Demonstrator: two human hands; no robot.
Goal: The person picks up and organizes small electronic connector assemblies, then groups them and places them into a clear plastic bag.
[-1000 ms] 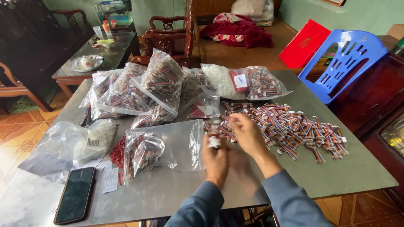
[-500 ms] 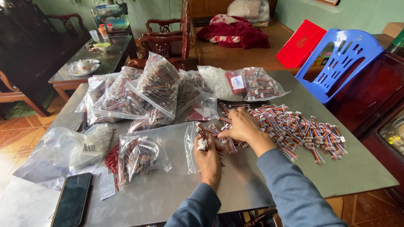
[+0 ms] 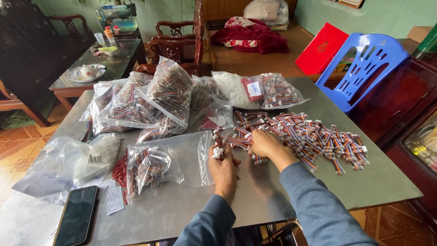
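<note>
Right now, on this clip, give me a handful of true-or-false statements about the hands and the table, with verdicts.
1. The left hand holds a small bundle of wire connectors. True.
2. The right hand rests on the black phone. False: it is at the loose pile of connectors; the phone lies apart, at the table's near left edge.
3. A blue plastic chair stands beyond the table. True.
4. All the clear bags are empty. False: several bags hold connectors.
</note>
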